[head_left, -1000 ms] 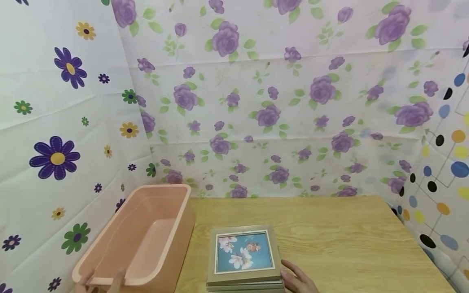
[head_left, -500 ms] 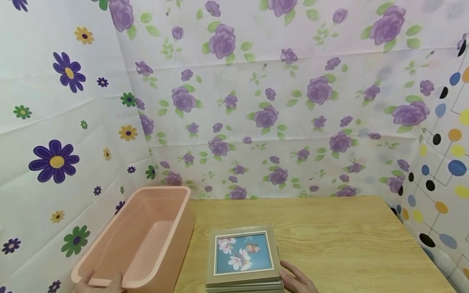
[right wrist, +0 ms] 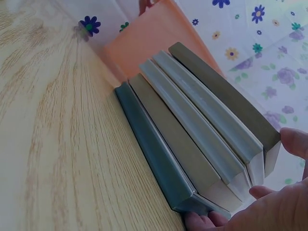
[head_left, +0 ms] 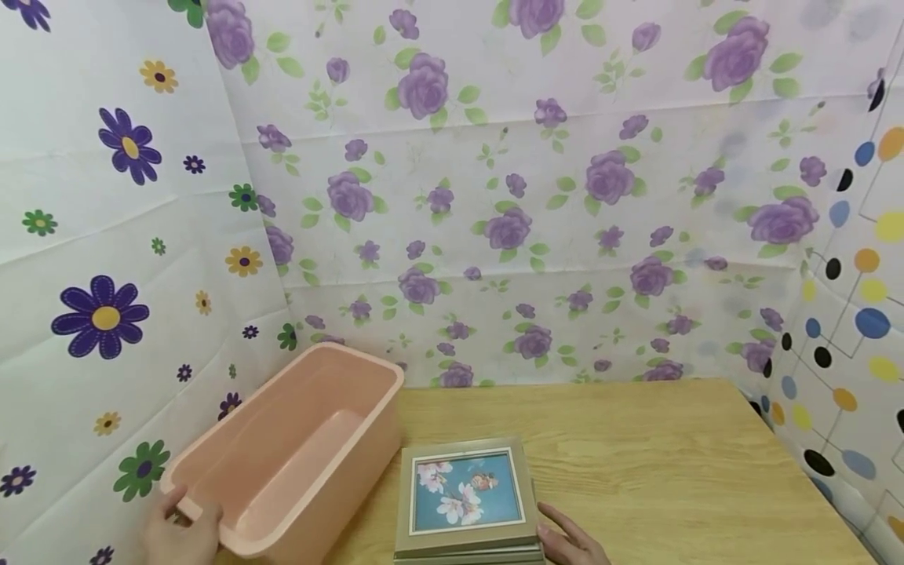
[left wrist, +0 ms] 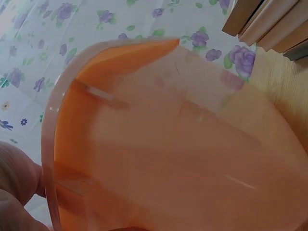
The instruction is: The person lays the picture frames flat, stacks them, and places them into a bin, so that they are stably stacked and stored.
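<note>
My left hand [head_left: 184, 530] grips the near rim of an open pink plastic basin [head_left: 346, 479], which stands slanted on the left. The left wrist view shows the basin [left wrist: 192, 159] from outside, with that hand's fingers [left wrist: 14, 183] at its rim. Right of the basin lies a stack of several picture frames [head_left: 407, 502]; the top one shows white blossoms on blue. My right hand [head_left: 572, 541] holds the stack's right side. In the right wrist view, this hand [right wrist: 269, 209] spans the stacked frames [right wrist: 192, 130], thumb at the top frame, fingertips by the lowest.
A wood-grain tabletop [head_left: 636, 463] carries the basin and the frames. Cloth with purple roses [head_left: 508, 227] hangs behind it. Daisy-print cloth [head_left: 71, 235] closes the left side, and dotted cloth [head_left: 847, 337] the right.
My left hand has turned the basin, its far end swinging right and its near end shifting slightly right. The frames and my right hand stay almost where they were.
</note>
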Tool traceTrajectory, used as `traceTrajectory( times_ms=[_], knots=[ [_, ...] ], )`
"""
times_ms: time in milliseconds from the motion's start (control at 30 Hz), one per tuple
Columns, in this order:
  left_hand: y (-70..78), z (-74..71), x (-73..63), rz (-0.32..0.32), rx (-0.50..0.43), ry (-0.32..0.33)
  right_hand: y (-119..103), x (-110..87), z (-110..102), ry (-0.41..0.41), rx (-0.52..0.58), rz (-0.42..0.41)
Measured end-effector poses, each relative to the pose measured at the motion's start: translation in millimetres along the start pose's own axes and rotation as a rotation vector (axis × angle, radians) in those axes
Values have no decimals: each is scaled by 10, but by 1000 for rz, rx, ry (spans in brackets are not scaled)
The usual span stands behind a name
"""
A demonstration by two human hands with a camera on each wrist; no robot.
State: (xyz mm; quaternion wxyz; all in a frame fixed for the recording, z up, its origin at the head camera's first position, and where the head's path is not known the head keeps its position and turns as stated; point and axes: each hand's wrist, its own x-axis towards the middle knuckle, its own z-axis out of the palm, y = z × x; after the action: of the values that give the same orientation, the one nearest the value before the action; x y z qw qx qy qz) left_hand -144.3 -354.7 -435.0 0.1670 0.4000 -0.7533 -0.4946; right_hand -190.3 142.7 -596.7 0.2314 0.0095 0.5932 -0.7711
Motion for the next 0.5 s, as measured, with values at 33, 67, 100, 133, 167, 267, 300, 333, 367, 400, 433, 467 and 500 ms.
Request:
traceTrajectory(
  times_ms=[33,67,100,133,167,267,300,333,367,400,433,467,500],
  knots=[
    [49,16,8,33,-27,-22,-5,-3,3,3,-3,2],
    [102,32,11,58,-66,-52,-9,-7,5,6,-5,3],
    [153,54,19,88,-101,-79,-14,-11,6,9,-6,5],
    [206,81,33,113,-138,-109,-17,-15,6,12,-8,4],
    [259,111,47,145,-163,-134,-19,-20,5,15,-7,6],
    [417,198,109,234,-180,-192,-22,-29,2,21,-4,5],
    [463,229,136,268,-179,-202,-23,-29,1,20,-2,6],
    [510,255,163,293,-171,-219,-22,-28,0,17,2,6],
    [555,282,190,317,-168,-239,-23,-27,-1,16,5,8],
    [598,312,224,332,-167,-265,-20,-26,-2,12,6,8],
    [634,338,259,346,-160,-291,-16,-25,0,8,10,9],
    [669,367,292,354,-157,-321,-11,-23,3,3,13,10],
    [698,398,335,361,-142,-349,-7,-22,8,-1,16,8]
  ],
)
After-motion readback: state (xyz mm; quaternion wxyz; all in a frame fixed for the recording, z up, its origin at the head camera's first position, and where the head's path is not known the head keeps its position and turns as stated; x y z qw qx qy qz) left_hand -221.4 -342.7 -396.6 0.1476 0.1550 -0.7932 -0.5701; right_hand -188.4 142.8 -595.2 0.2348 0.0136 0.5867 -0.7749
